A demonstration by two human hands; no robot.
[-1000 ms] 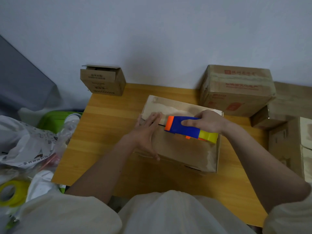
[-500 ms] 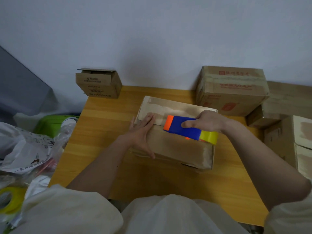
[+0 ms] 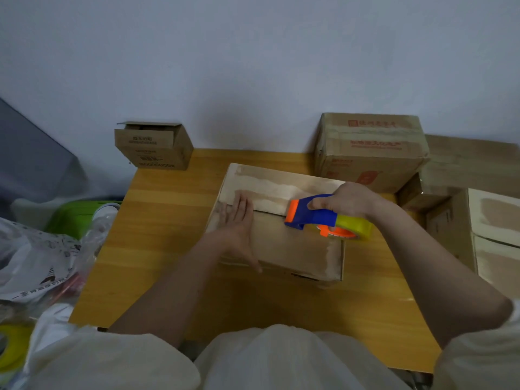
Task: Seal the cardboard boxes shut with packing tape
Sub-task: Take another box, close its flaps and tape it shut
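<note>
Since a moment ago, my right hand (image 3: 347, 202) has dragged the tape dispenser (image 3: 323, 218) along the seam from mid-lid toward the right edge of the box (image 3: 292, 249), while my left hand (image 3: 237, 223) has stayed at the left end.

Going left to right: at the far left edge, low in the frame, lies a spare yellow tape roll (image 3: 8, 347), with crumpled plastic bags (image 3: 36, 257) above it carrying print too small to read. A small open carton (image 3: 153, 146) sits at the upper left corner of the table (image 3: 168, 220); its dark lettering is blurred. My left hand lies flat, fingers straight and together, pressing the lid beside the seam. The box sits mid-table, in the centre of the frame. It looks light and fairly stiff, though the flaps would give under pressure, so I judge flat palms better than a pinch. The strips of older tape on the lid look slick. My right hand curls round the dispenser's blue handle, which is rigid plastic, the yellow roll trailing. At upper right stands a taped carton (image 3: 371, 153) with red characters I cannot make out.
</note>
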